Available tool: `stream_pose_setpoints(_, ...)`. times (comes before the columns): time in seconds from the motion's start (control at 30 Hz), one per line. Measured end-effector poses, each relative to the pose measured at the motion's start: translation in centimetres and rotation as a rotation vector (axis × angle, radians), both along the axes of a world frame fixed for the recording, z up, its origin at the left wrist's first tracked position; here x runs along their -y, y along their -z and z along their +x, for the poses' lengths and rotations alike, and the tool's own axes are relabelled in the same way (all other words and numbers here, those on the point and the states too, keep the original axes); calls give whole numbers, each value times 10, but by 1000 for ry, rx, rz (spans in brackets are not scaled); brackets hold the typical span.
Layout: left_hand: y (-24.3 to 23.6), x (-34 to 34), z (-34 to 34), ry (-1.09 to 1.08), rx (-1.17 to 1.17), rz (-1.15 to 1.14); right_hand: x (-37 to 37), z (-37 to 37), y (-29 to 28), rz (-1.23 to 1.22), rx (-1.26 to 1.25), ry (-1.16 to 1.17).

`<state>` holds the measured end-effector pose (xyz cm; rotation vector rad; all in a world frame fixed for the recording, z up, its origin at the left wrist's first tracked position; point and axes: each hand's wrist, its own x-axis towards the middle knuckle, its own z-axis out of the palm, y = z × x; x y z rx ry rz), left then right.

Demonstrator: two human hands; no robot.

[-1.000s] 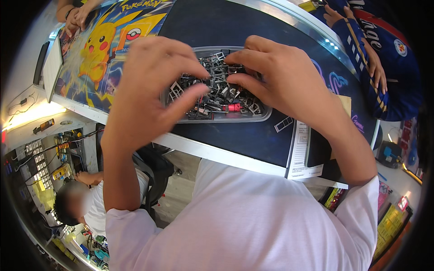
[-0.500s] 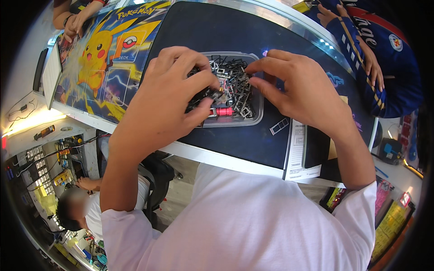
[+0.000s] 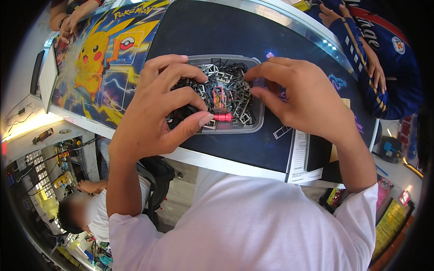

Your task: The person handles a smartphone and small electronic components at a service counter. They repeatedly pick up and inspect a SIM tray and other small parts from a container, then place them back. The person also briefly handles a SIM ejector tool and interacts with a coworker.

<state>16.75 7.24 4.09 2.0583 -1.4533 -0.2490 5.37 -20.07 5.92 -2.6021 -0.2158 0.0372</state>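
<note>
A clear plastic container [image 3: 259,118] on the dark mat is filled with small metal and black frames that look like SIM card trays [image 3: 233,74]. A red cylindrical piece [image 3: 223,117] lies among them near the front wall. Over the container's left part, my left hand [image 3: 165,101] is open, its thumb and fingers apart and nothing between them. At the right rim, my right hand [image 3: 296,90] reaches in with index finger and thumb apart, their tips by the trays; its other fingers are partly hidden. One loose tray [image 3: 283,131] lies on the mat right of the container.
The dark mat [image 3: 217,22] covers the table beside a colourful cartoon mat [image 3: 92,63]. Papers [image 3: 299,156] and a dark flat object [image 3: 319,151] lie below my right forearm. Other people's hands [image 3: 68,27] and a blue sleeve [image 3: 384,77] rest across the table; a seated person [image 3: 97,207] is at lower left.
My left hand's fingers have spread from a curled grasp over dark pieces, uncovering more of the trays and a reddish piece in the middle. My right hand stays at the right rim.
</note>
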Motion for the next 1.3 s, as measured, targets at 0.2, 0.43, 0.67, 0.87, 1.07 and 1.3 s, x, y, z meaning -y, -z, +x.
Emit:
stream_pose_setpoints(0.2,10,3,-1,-34,2,-36,-1,7,-4,-25,7,-17)
stream_pose_setpoints(0.43,14,2,-1,-29,15,-66,-14,5,-1,-193,45,-70)
stream_pose_setpoints(0.67,14,1,-3,-26,14,-85,-17,3,3,-204,37,-88)
stream_pose_setpoints(0.87,14,2,-3,-6,-6,-68,-23,2,2,-294,42,-47)
stream_pose_setpoints(1.07,9,5,-3,-12,13,-31,-27,-1,-3,-319,-8,-50)
stream_pose_setpoints(1.3,6,25,-14,-85,182,57,-24,-10,-8,-196,-40,-42)
